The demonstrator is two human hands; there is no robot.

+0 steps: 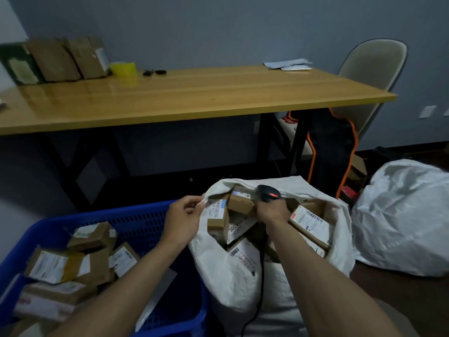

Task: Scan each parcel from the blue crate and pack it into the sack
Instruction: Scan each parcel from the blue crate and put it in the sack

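Below centre frame, the left hand (183, 216) pinches the white woven sack (233, 276) rim; the right hand (272, 210) grips a black handheld scanner (268, 193) over its brown cardboard parcels (308, 221).

The white sack (233, 276) looks like matt woven fabric, soft and heavily creased; whether cloth or plastic weave cannot be told. Inside the sack, the parcels (240, 203) are matt brown cardboard with smooth white paper labels. Left of the sack, the blue crate (136, 217) is hard plastic with a slight sheen and perforated walls. At the sack's mouth, the scanner (268, 192) is black plastic, faintly shiny. Behind the sack, the table (194, 98) has a smooth, glossy wooden top that reflects light. Right of the sack, a second bag (401, 215) looks like crinkled white plastic with a dull sheen.
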